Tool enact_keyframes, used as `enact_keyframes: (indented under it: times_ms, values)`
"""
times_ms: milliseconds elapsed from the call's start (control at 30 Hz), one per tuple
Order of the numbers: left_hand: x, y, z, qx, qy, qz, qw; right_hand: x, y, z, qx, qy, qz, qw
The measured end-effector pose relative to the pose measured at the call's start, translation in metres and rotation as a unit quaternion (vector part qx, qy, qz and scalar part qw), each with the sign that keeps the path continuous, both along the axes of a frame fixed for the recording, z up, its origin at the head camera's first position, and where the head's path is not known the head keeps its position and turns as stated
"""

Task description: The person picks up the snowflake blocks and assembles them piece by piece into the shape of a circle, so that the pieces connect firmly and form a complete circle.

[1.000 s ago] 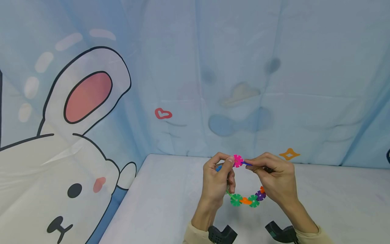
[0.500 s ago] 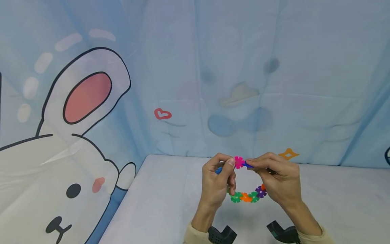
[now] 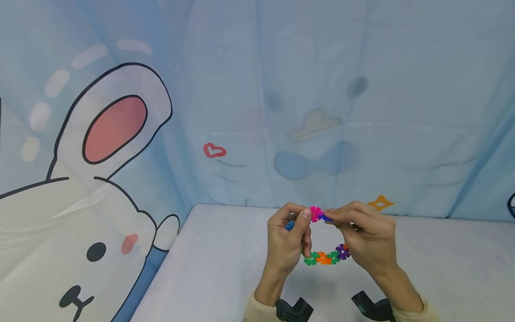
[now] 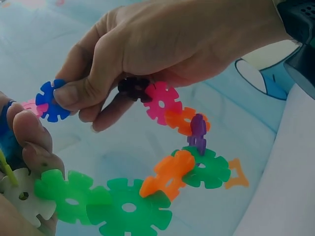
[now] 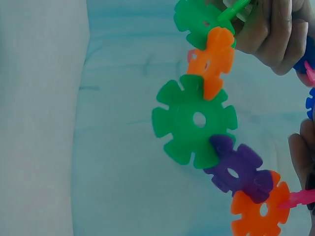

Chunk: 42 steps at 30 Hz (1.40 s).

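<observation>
Notched plastic snowflake discs are linked into a chain that loops between the two hands, above the table. The left hand [image 3: 283, 241] pinches the loop near a bright pink disc [image 3: 315, 213], with another blue piece [image 3: 289, 226] behind its thumb. Between thumb and fingers the right hand [image 3: 368, 237] pinches a dark blue disc [image 4: 53, 101], which meets the pink one edge to edge. Below hang green [image 5: 197, 118], orange [image 5: 211, 61] and purple [image 5: 241, 169] discs. Near the right palm, a black disc [image 4: 134, 88] joins the chain. A white disc [image 4: 27, 194] sits by the left fingers.
A white-covered table [image 3: 225, 268] lies under the hands. Behind it hangs a light blue printed curtain [image 3: 225, 89], with a large cartoon rabbit [image 3: 120, 214] on the left side. Black devices [image 3: 293, 309] are strapped to both wrists.
The lower part of the chain has swung up slightly. The right hand has shifted a little to the right, and the blue disc has turned; both hands keep their pinch.
</observation>
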<state>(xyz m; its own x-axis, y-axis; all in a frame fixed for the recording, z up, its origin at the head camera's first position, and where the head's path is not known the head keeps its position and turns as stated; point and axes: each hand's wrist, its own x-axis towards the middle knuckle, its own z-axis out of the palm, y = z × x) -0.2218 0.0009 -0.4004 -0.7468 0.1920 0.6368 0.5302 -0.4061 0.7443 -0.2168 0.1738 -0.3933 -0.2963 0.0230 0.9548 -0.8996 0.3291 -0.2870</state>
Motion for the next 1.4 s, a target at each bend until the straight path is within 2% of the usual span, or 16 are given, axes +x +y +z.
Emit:
enact_keyframes:
  times_ms: [167, 367, 500, 600, 700, 767, 833, 933, 1000, 1067, 1100, 1167, 1400]
  values:
    - [-0.001, 0.000, 0.000, 0.013, -0.045, 0.001, 0.9989, -0.002, 0.004, -0.002, 0.021, -0.052, -0.007, 0.9984]
    - [-0.003, -0.003, 0.001, 0.043, -0.107, -0.012, 0.9933, -0.004, 0.013, -0.005, 0.035, -0.115, -0.017, 0.9926]
    - [-0.003, -0.006, 0.002, 0.066, -0.135, -0.012, 0.9886, -0.004, 0.020, -0.008, 0.003, -0.139, 0.036, 0.9896]
    - [-0.003, -0.008, 0.003, 0.080, -0.145, -0.012, 0.9861, -0.006, 0.024, -0.009, -0.043, -0.156, 0.105, 0.9811]
    - [-0.003, -0.009, 0.004, 0.090, -0.148, -0.006, 0.9849, -0.008, 0.030, -0.010, -0.093, -0.208, 0.174, 0.9580]
    - [-0.004, -0.009, 0.005, 0.099, -0.151, 0.002, 0.9835, -0.009, 0.034, -0.010, -0.116, -0.264, 0.212, 0.9338]
    - [-0.004, -0.009, 0.006, 0.111, -0.154, 0.012, 0.9818, -0.010, 0.039, -0.010, -0.123, -0.330, 0.244, 0.9036]
    - [-0.004, -0.009, 0.007, 0.128, -0.156, 0.025, 0.9792, -0.010, 0.044, -0.008, -0.096, -0.427, 0.271, 0.8574]
    - [-0.005, -0.009, 0.008, 0.134, -0.156, 0.030, 0.9782, -0.011, 0.046, -0.006, -0.075, -0.473, 0.285, 0.8303]
    - [-0.005, -0.008, 0.008, 0.135, -0.157, 0.031, 0.9778, -0.011, 0.044, -0.003, -0.058, -0.493, 0.296, 0.8165]
    - [-0.005, -0.008, 0.009, 0.134, -0.158, 0.029, 0.9780, -0.011, 0.043, -0.002, -0.054, -0.495, 0.299, 0.8139]
    - [-0.005, -0.007, 0.009, 0.132, -0.160, 0.024, 0.9780, -0.008, 0.039, 0.002, -0.056, -0.490, 0.303, 0.8155]
    - [-0.002, -0.001, 0.011, 0.105, -0.162, -0.003, 0.9811, 0.006, 0.028, 0.012, -0.070, -0.449, 0.310, 0.8352]
